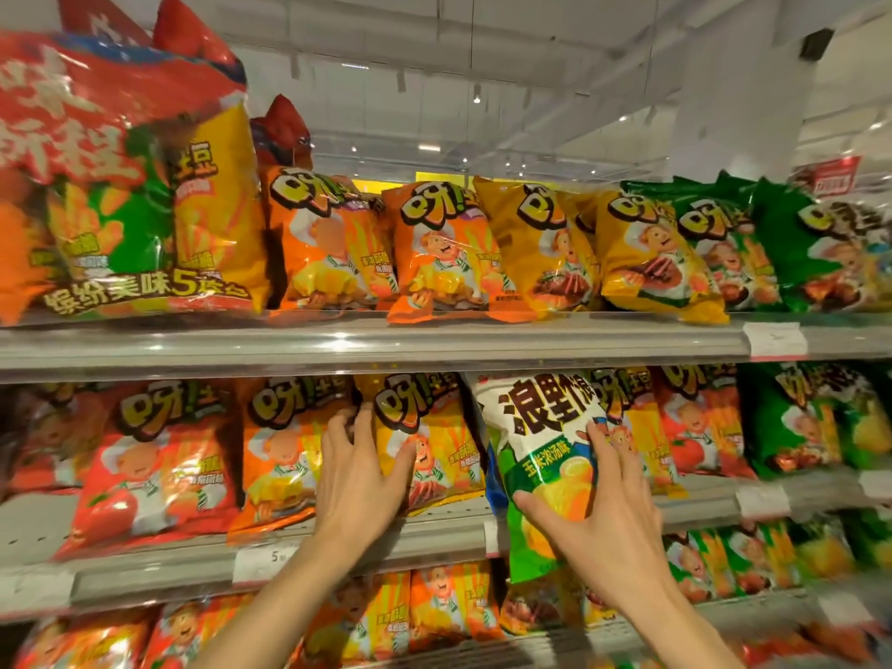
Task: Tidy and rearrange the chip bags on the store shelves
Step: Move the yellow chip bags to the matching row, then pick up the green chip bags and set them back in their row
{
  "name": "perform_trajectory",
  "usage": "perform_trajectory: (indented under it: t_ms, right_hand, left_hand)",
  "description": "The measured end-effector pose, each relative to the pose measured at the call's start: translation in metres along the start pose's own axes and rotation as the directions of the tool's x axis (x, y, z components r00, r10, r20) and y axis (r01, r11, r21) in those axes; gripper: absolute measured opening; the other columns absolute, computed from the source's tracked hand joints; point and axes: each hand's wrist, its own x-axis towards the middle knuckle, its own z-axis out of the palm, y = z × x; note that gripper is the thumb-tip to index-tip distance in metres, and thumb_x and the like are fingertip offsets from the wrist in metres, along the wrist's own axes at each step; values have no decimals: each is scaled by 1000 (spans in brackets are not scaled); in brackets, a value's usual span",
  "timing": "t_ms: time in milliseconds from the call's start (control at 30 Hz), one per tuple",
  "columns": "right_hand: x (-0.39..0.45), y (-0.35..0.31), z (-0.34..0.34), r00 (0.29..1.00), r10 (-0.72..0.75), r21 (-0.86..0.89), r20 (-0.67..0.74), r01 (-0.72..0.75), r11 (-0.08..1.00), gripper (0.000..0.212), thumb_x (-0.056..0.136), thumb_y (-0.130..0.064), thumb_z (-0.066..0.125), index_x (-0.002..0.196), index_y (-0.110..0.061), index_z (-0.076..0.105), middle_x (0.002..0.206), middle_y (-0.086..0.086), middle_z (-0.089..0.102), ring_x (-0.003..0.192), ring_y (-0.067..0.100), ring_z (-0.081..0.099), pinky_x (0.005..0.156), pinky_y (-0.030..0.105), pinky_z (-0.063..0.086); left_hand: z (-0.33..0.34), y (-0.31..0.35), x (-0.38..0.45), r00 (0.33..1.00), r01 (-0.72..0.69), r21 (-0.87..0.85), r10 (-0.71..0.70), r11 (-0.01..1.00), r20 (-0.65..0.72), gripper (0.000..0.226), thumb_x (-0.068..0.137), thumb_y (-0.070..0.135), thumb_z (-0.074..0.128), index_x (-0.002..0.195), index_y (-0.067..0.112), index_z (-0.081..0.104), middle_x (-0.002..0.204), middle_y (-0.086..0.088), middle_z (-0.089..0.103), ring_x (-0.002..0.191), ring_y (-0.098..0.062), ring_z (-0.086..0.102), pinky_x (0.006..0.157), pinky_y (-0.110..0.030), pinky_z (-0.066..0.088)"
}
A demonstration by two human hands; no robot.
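**Two hands on the middle shelf, one gripping an odd bag out of place**

Store shelving fills the view in three tiers, packed with upright snack bags. The top shelf carries a big multi-pack bag at far left, then orange, yellow and green bags running rightward. The middle shelf holds red bags at left, orange and yellow ones in the centre, more red and then green at right. A lower tier of orange and green bags shows below, partly blurred.

One bag breaks the pattern: a white and green bag stands among the orange and red ones, right of centre on the middle shelf. Its long axis runs up and down, leaning a little to the left at the top, and its bottom edge hangs down over the shelf's front lip.

The right hand holds this bag, thumb across its lower front and fingers spread along its right edge. It is the nearer hand by far and already has the grip. The left hand lies open with fingers fanned, pressed flat between an orange bag and a yellow bag, apparently parting or steadying them.

Likely next, the odd bag comes straight out toward the viewer. The red bag to its right, just past a striped bag that touches it, and the yellow bag to its left crowd it closely and may tip once it leaves. White price tags sit along the shelf edges.
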Motion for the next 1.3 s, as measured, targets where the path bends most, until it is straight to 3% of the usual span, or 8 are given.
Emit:
perform_trajectory:
  t_ms: [133, 233, 400, 667, 833, 967, 1167, 1300]
  right_hand:
    - [-7, -16, 6, 997, -57, 99, 47, 52, 994, 117, 61, -90, 53, 152, -42, -3, 157, -10, 15, 146, 17, 20, 116, 50, 27]
    - [-18, -34, 18, 988, -117, 167, 102, 99, 981, 118, 57, -92, 53, 149, -47, -5, 154, -18, 14, 145, 12, 20, 116, 47, 28]
    - [-38, -61, 38, 948, -198, 242, 248, 138, 960, 118, 59, -86, 61, 151, -49, -3, 154, -28, 4, 146, 1, 7, 119, 39, 22]
    - [-41, -71, 48, 913, -133, 461, 386, -66, 885, 87, 77, -74, 57, 150, -51, 16, 150, -23, 31, 124, -10, 40, 105, 23, 34]
    - [-36, -70, 37, 846, -120, 462, 519, -159, 873, 77, 91, -58, 49, 155, -28, 19, 154, -12, 32, 131, -4, 33, 102, 17, 23]
    - [-33, -50, 21, 837, -133, 490, 531, -175, 854, 76, 91, -57, 50, 154, -25, 22, 160, -9, 26, 137, 0, 28, 105, 18, 22]
    - [-18, 31, -45, 855, -132, 525, 502, -180, 832, 51, 92, -59, 50, 138, -44, 34, 149, -13, 35, 138, 0, 28, 102, 17, 23]
    - [-6, 120, -111, 885, -103, 557, 455, -192, 808, 28, 95, -50, 53, 120, -41, 45, 120, -37, 42, 107, -29, 39, 83, -4, 30]
  left_hand:
    - [-25, 20, -24, 976, 99, -338, -25, 936, 215, 59, 91, 60, 51, 143, 33, 41, 113, 19, 57, 99, 7, 57, 83, -16, 46]
    - [-32, 32, -34, 900, 326, -569, -64, 755, 432, 59, 90, 55, 54, 143, 33, 40, 97, 26, 65, 88, 6, 66, 66, -9, 46]
    - [-40, 15, -43, 875, 456, -751, -89, 478, 475, 49, 85, 36, 74, 128, 24, 52, 105, 4, 77, 98, -16, 73, 87, -44, 59]
    - [-66, -22, -67, 900, 434, -780, -177, 450, 399, 41, 94, 11, 62, 133, 21, 51, 105, 11, 76, 96, -5, 72, 68, -13, 53]
    - [-84, 4, -88, 890, 449, -765, -157, 460, 428, 29, 96, 13, 58, 98, 39, 47, 86, 24, 65, 64, 22, 61, 53, 0, 43]
    - [-66, 15, -91, 900, 432, -779, -159, 454, 406, 32, 93, 26, 66, 116, 41, 51, 103, 18, 72, 92, 8, 68, 68, -8, 50]
    - [-37, 132, -111, 889, 438, -755, -110, 488, 445, 22, 97, 10, 55, 102, 30, 50, 88, 24, 57, 57, 21, 59, 50, -1, 43]
    - [24, 220, -128, 882, 435, -755, -65, 490, 466, 24, 97, 12, 55, 102, 34, 45, 99, 22, 53, 55, 26, 54, 50, 2, 40]
